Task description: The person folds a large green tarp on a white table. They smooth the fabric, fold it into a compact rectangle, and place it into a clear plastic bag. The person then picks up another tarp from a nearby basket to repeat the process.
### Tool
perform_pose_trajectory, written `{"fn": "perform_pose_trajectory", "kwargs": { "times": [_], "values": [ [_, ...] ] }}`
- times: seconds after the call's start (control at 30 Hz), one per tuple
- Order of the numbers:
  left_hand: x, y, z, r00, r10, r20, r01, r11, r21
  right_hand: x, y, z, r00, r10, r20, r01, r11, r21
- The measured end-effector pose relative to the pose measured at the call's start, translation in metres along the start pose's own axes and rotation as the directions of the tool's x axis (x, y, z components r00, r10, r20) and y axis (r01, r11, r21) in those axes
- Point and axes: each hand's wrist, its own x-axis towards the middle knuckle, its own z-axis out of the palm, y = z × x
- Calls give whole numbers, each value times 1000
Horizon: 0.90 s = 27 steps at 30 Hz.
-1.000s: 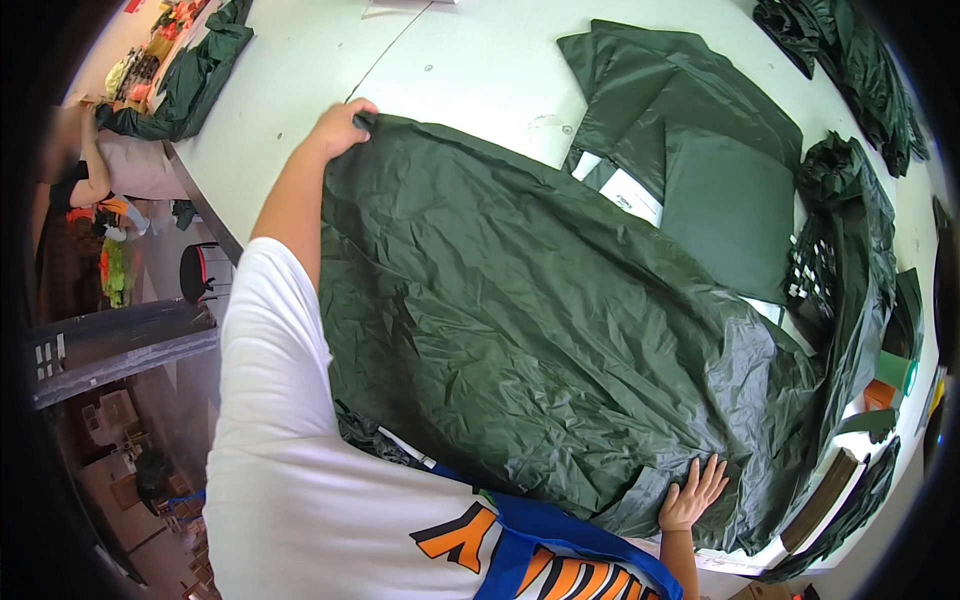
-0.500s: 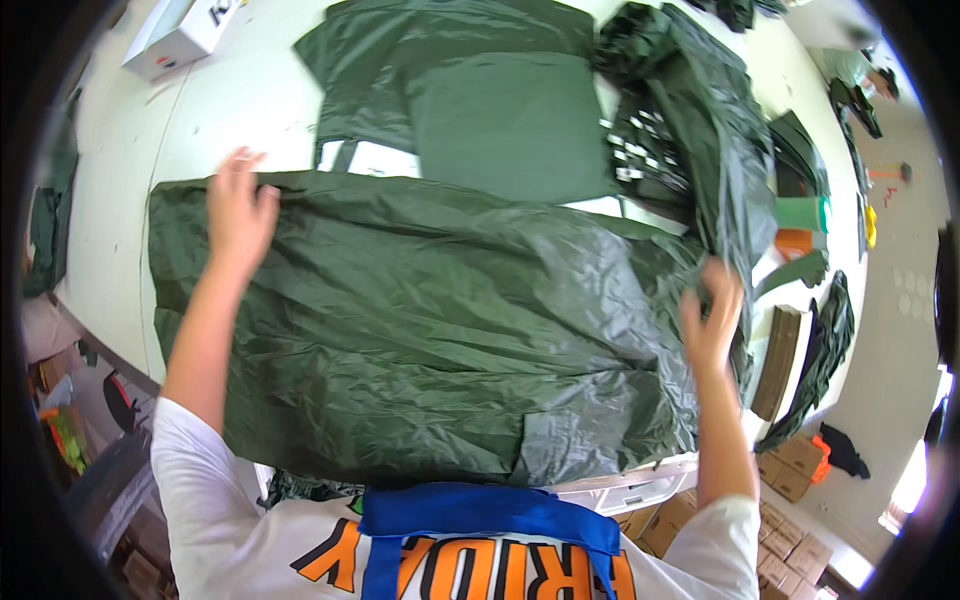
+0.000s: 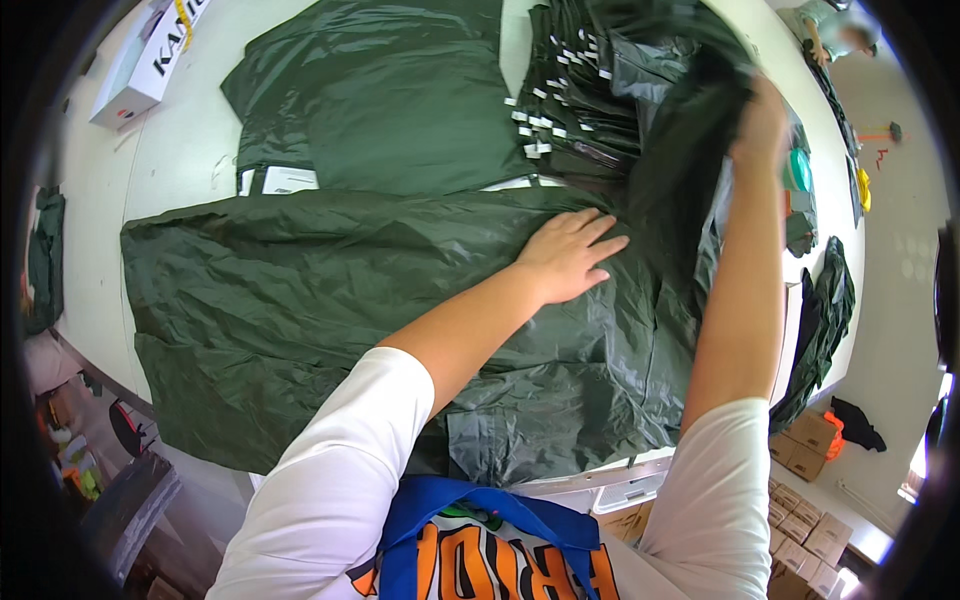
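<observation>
A wide piece of dark green coated fabric, wrinkled and shiny in places, lies across the near part of the white table. My left hand rests on its right half with the fingers spread, pressing flat. At the upper right my right hand, smeared by motion, is closed on a raised bunch of dark green fabric. That bunch hangs down toward the spread piece, and its lower end merges with it. My right fingertips are partly hidden.
Beyond lies another flat green piece. Beside it is a stack of dark folded pieces with white labels. A white box stands far left, a green-topped roll at right. Cardboard boxes are below right. Another person is far right.
My left hand has moved from the fabric's far left edge to its right half. My right hand has reached up and away, lifting the dark green bunch. The view has shifted.
</observation>
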Motion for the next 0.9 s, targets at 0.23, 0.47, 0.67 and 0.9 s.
{"fn": "perform_pose_trajectory", "kwargs": {
  "times": [0.23,0.47,0.67,0.9],
  "values": [
    [11,7,-6,982,-164,93,149,978,148,-146,-45,-87,918,-91,387,-370,159,915],
    [-94,71,-102,756,24,654,171,957,-232,-271,-89,-22,549,-267,792,266,954,138],
    [-169,56,-201,900,-346,-267,352,936,-25,-302,6,-130,974,-153,166,225,713,-664],
    [-161,2,-207,875,-483,-23,443,780,442,-310,78,-188,985,2,172,135,609,-781]
  ]
}}
